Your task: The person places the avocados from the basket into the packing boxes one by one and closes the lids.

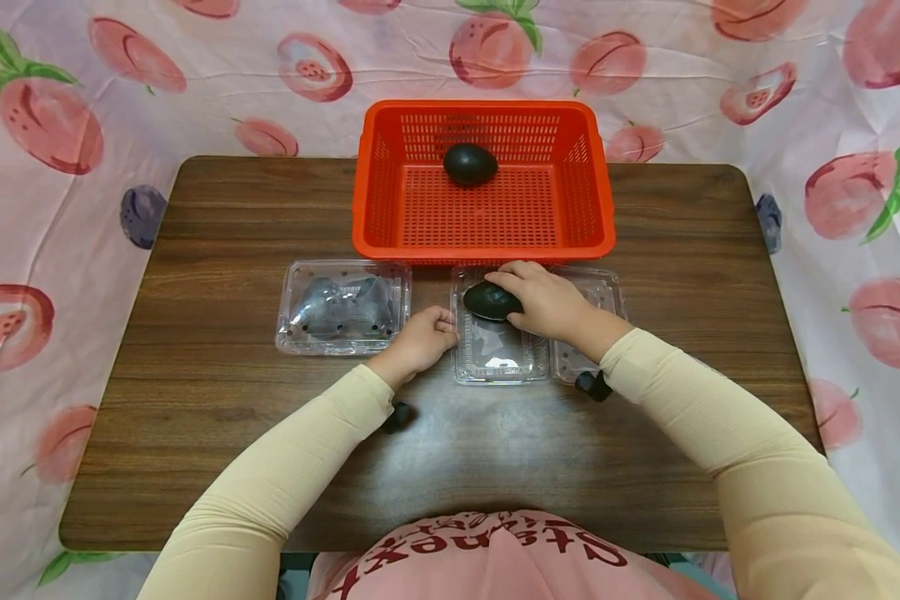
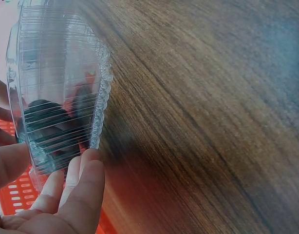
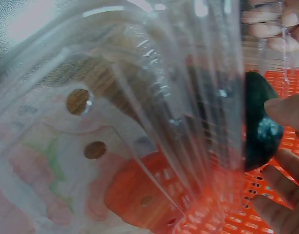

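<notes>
As right fingers [image 1: 521, 268] grip one avocado [image 1: 489, 301], left fingers [image 2: 88, 185] extended, two clamshells [image 1: 487, 346], one basket [image 1: 483, 252]

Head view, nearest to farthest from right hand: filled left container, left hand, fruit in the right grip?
1. Fruit: in the right hand's grip.
2. Left hand: to the left, slightly nearer the person.
3. Filled left container: farther left, past the left hand.

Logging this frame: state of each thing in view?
Left box: lid shut, dark fruit inside
Right box: open
Lid: laid open right of that box
Red basket: upright
Back avocado: lying in the basket
Front avocado: held at the right box
Right hand: gripping the front avocado
Left hand: at the right box's left side
</notes>
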`<action>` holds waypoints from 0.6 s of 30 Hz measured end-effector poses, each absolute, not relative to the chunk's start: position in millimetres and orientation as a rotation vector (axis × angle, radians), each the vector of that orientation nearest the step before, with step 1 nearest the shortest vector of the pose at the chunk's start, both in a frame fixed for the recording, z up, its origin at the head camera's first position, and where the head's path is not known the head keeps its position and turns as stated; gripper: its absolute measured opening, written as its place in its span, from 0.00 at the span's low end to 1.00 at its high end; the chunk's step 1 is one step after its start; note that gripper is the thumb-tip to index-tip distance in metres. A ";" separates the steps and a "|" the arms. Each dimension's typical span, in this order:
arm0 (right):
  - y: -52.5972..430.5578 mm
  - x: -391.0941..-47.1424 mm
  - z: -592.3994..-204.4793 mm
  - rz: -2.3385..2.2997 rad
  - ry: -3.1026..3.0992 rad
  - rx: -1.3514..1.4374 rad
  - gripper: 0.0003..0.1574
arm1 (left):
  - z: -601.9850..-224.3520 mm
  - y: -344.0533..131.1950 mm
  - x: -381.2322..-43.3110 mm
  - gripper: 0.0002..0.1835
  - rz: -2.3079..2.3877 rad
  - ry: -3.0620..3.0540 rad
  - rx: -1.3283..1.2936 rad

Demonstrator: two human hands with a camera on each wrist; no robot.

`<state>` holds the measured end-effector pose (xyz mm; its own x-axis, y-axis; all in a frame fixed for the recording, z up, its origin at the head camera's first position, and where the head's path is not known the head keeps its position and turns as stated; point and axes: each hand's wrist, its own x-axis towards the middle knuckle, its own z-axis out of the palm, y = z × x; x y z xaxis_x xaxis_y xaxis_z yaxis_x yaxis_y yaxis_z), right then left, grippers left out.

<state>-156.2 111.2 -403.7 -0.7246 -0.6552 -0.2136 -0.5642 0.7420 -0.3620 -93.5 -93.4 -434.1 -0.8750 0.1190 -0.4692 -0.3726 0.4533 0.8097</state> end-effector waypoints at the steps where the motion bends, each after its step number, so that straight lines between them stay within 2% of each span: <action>1: 111.6 -155.8 -401.9 -0.393 2.615 -0.949 0.42 | -433.7 -93.3 -93.7 0.13 1.417 2.245 -0.212; 18: 116.0 -148.9 -383.0 -0.437 2.574 -1.012 0.42 | -435.1 -92.9 -92.9 0.13 1.446 2.238 -0.211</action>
<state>-148.9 116.0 -383.0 -0.6882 -0.6978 -0.1983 -0.5932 0.6987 -0.3998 -92.9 -92.9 -435.1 -0.8803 0.1193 -0.4592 -0.3695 0.4347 0.8213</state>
